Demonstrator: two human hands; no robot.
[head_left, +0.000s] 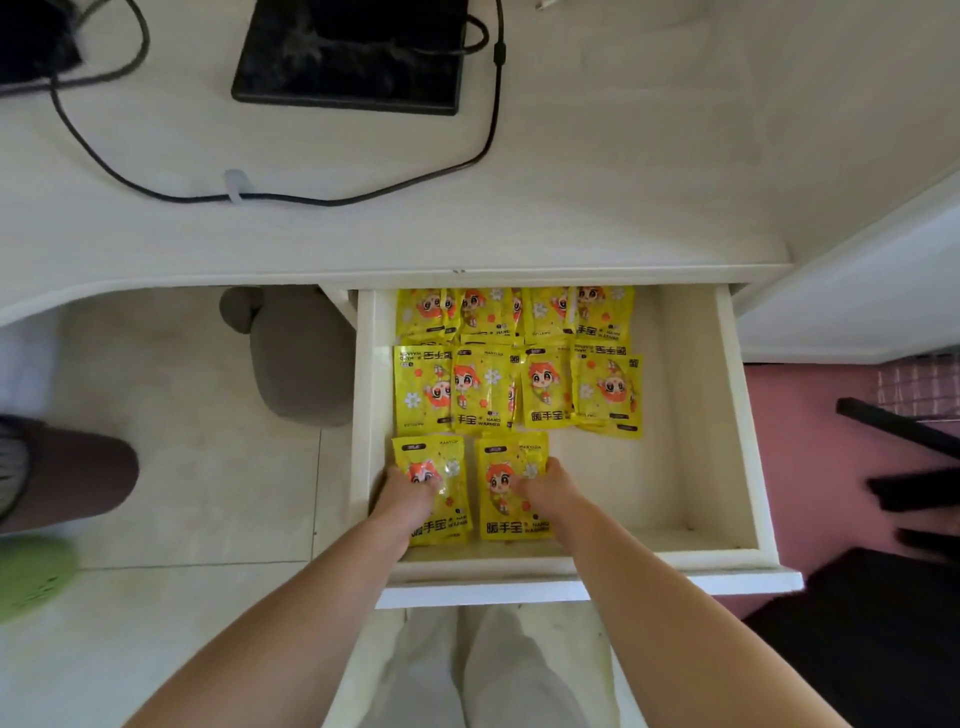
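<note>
Two packets (500, 512) lengthwise, tops toward the desk (597, 208)

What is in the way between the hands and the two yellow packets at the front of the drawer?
Nothing visible. The left hand touches the left packet and the right hand touches the right packet, inside the open drawer.

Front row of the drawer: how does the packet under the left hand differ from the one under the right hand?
The left packet lies by the left wall of the drawer; the right packet lies nearer the middle. The left hand covers the left packet's cartoon figure; the right hand sits at the right packet's edge, leaving its figure clear. Both are yellow hand-warmer packets lying flat.
</note>
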